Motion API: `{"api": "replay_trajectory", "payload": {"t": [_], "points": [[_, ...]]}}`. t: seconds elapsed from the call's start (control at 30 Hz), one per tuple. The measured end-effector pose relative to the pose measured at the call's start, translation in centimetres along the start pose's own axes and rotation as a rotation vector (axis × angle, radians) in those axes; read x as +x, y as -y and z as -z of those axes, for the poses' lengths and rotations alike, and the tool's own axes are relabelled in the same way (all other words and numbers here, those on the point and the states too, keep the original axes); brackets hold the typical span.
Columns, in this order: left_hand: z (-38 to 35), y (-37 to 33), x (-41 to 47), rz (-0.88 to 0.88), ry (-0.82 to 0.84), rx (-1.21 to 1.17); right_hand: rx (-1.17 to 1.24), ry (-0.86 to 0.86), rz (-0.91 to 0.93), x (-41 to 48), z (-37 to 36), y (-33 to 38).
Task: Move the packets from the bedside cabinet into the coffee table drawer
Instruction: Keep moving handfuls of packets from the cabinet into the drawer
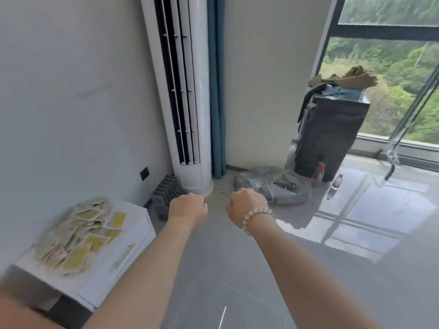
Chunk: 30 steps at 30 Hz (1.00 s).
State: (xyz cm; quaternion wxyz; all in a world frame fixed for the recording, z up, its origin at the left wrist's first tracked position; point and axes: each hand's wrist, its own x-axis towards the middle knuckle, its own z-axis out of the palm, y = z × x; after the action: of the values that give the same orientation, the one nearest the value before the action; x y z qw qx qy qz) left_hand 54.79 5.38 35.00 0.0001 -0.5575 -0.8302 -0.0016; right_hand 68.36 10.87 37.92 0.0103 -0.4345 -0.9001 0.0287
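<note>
Both forearms are extended forward over the grey floor. The left hand [187,208] is curled into a fist with its back to the camera, and nothing shows in it. The right hand [247,206], with a beaded bracelet [256,217] at the wrist, is fisted the same way and also appears empty. The two fists are level with each other, close together but not touching.

The packets [78,233] lie in a loose, overlapping heap on top of the white bedside cabinet [140,219], which stands against the wall at lower left. None appears to have been lifted yet. The heap runs from the near left corner towards the far right of the top. One yellow-faced packet [116,219] lies at the far right fringe.

Controlling relation: the heap lies to the left of both hands and below them. The left hand is the nearer, and the fringe packet is its closest target. The right hand would have to cross the body.

The coffee table drawer is not in view. A standing air conditioner [187,91] occupies the corner beyond the cabinet.

Judgement: the task is at its opening, with the first pickup still to come.
</note>
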Motion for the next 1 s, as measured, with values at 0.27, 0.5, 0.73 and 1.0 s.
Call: {"api": "replay_trajectory", "payload": {"t": [0.27,0.5,0.73,1.0], "points": [[-1.1,8.7,0.8,0.267,0.016,-0.027,-0.021,0.090,0.254,7.7,-1.6,7.1],[-1.8,14.7,2.8,0.445,0.044,-0.003,-0.031,0.114,0.467,15.1,-2.7,12.8],[-2.2,17.8,9.1,0.563,0.052,0.010,-0.023,0.147,0.581,23.6,-3.8,16.4],[-4.2,21.8,12.6,0.699,0.098,-0.046,-0.004,0.204,0.687,30.3,-6.3,20.6]]}}
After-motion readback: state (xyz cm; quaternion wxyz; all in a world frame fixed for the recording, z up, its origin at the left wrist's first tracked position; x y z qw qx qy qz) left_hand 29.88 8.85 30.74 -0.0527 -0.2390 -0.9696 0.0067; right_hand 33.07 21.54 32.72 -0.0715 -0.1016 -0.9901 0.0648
